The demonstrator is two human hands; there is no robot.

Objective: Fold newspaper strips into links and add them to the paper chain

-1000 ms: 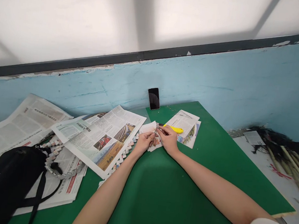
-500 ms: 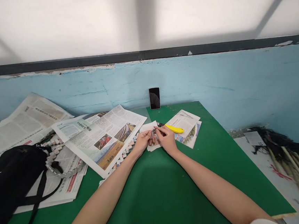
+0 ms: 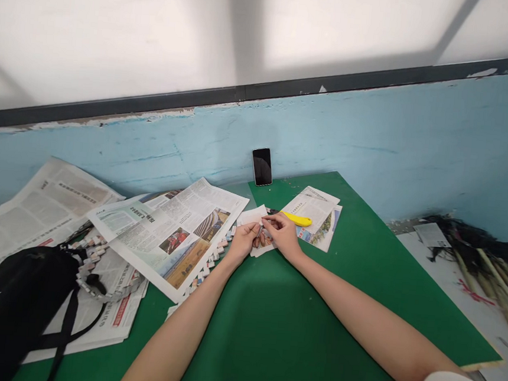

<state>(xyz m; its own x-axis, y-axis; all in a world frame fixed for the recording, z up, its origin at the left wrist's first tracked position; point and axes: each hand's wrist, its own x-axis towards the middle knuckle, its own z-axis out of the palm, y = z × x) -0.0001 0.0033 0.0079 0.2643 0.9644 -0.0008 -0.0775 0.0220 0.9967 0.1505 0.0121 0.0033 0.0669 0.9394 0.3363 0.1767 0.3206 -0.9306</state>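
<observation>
Grip of the left hand (image 3: pixel 244 242) is closed on a small paper piece (image 3: pixel 259 227); right hand (image 3: pixel 286 236) meets it with thumb and finger pinched on the same piece. Paper piece sits between the two sets of fingertips, above loose white paper (image 3: pixel 252 214) on the green bench (image 3: pixel 296 319). Fingers hide most of it, so can't tell which way it points or its long axis; the white paper under it has a corner aimed at the wall.

Versus 1.0 s ago: right fingertips sit slightly farther left, closer to the left ones; knife, newspapers and phone look unmoved.

Nearest, at left: black bag (image 3: pixel 13 300), strap trailing. Just beyond it, a folded-paper chain (image 3: pixel 92 253) lies over newspapers. Large printed newspaper sheet (image 3: pixel 174 231) is left of the hands, one corner toward the person. Yellow knife (image 3: pixel 298 219) lies just past the right hand, long axis roughly crosswise, handle end right, partly over cut newspaper pieces (image 3: pixel 312 206). Farther, phone (image 3: pixel 262 167) leans upright on the blue wall (image 3: pixel 352 128).
</observation>
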